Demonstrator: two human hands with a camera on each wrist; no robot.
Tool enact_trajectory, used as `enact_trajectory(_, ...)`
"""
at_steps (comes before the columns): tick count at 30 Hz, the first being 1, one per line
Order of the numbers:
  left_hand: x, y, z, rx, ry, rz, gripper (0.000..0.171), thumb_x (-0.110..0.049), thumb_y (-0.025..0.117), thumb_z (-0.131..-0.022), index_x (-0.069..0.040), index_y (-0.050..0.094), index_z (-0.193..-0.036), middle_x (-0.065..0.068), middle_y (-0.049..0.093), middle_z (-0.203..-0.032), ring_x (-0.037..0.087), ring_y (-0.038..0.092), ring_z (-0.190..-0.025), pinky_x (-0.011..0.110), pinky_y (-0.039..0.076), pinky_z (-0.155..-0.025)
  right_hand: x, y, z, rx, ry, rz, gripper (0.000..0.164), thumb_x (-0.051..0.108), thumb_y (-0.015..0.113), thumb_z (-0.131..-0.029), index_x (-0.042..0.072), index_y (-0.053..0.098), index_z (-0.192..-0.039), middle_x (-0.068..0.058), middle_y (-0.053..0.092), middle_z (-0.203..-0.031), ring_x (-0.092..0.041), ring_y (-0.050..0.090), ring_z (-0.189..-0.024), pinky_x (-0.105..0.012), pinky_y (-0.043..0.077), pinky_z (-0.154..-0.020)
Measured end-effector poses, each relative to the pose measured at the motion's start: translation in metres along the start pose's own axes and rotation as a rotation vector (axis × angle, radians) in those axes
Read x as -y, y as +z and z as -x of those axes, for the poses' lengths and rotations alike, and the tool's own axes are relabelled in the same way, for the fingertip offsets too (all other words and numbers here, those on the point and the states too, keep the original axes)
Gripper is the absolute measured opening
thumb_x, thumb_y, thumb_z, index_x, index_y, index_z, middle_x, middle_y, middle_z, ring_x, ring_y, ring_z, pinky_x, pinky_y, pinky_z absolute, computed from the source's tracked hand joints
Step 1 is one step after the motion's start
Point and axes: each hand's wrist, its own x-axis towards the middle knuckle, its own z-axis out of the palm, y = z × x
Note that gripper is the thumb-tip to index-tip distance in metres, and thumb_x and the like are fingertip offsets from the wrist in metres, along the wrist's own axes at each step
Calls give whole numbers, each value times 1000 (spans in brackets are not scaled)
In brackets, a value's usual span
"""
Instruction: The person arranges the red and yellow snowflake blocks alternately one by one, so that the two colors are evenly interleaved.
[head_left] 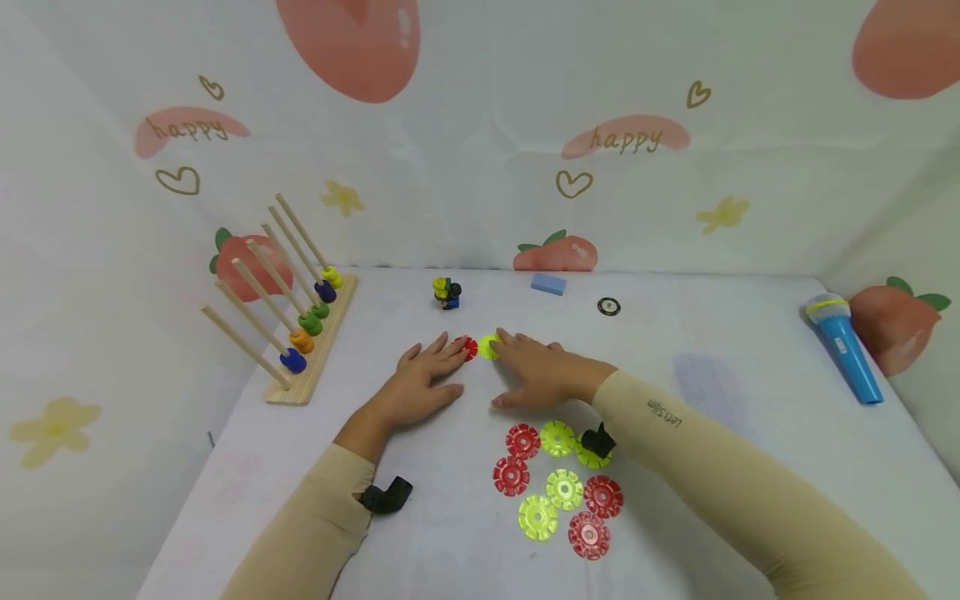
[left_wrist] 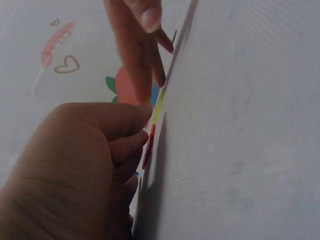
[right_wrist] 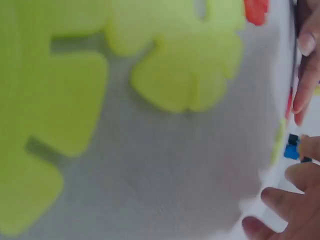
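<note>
Flat on the table, my left hand (head_left: 420,385) stretches its fingers to a red notched disc (head_left: 471,348), the fingertips at its left edge. My right hand (head_left: 546,372) is spread out, its fingertips over the right side of a yellow-green notched disc (head_left: 486,347). These two discs lie side by side between the hands. In the left wrist view, the red disc (left_wrist: 149,149) appears edge-on by the left fingertips. Under the right forearm lie several more discs, among them a red one (head_left: 511,476) and a yellow-green one (head_left: 537,518).
A wooden bead abacus (head_left: 318,350) with upright pegs stands at the left. Toward the back are a small block figure (head_left: 447,293), a blue block (head_left: 548,284) and a round black-and-white piece (head_left: 609,306). A blue toy microphone (head_left: 847,350) lies far right.
</note>
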Motion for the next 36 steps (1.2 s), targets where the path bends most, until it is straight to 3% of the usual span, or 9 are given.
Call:
enact_trajectory(6,-15,14,-6,-33,-6,-93,73,-61,49,-90,-25,30,-151,-10,18,-157,15,4,-144,60,4,-107,-12,-17,31,-174,-57,-312,84,70,55,-82,30,28,-151,6,26,-154,-17,28,-137,-50,30,-105)
enact_trajectory(12,-43,31,-11,29,-62,-216,89,-78,38,-82,-26,22,-154,-6,2,-160,23,-2,-144,62,5,-106,-25,-25,81,-349,-214,-595,55,42,57,-95,29,39,-144,9,43,-142,-24,48,-123,-48,42,-95)
enact_trajectory(16,-51,35,-11,57,-109,-312,93,-80,33,-81,-26,16,-154,-4,-3,-160,25,-6,-144,60,2,-108,-35,-11,111,-400,-247,-699,49,22,58,-97,28,41,-143,7,47,-137,-27,51,-119,-44,46,-92)
enact_trajectory(20,-51,33,-10,84,-114,-357,93,-79,31,-82,-24,14,-155,-4,-3,-160,24,-7,-144,59,0,-108,-50,18,131,-428,-239,-767,51,13,58,-96,25,41,-143,0,50,-135,-30,51,-117,-39,48,-89)
enact_trajectory(25,-49,27,-12,92,-75,-341,91,-77,33,-85,-23,14,-155,-3,-1,-160,25,-7,-144,60,1,-108,-62,56,149,-446,-191,-802,55,12,64,-92,18,43,-142,-9,53,-133,-31,53,-112,-37,48,-87)
enact_trajectory(28,-48,24,-13,92,-64,-338,90,-76,36,-85,-24,15,-155,-4,2,-160,25,-5,-144,60,1,-108,-61,74,159,-432,-174,-786,59,18,72,-88,14,46,-140,-6,55,-131,-27,55,-109,-32,47,-86)
enact_trajectory(31,-46,23,-13,103,-66,-336,90,-76,35,-84,-24,14,-155,-4,1,-160,24,-6,-144,59,0,-108,-60,88,166,-430,-213,-696,62,25,78,-81,14,50,-136,-2,56,-128,-21,54,-108,-26,44,-89)
enact_trajectory(36,-44,25,-11,114,-67,-317,89,-76,35,-85,-24,14,-155,-5,1,-160,23,-6,-144,59,-1,-108,-55,102,174,-464,-301,-438,57,34,82,-76,23,60,-127,4,50,-123,-15,45,-111,-21,36,-92)
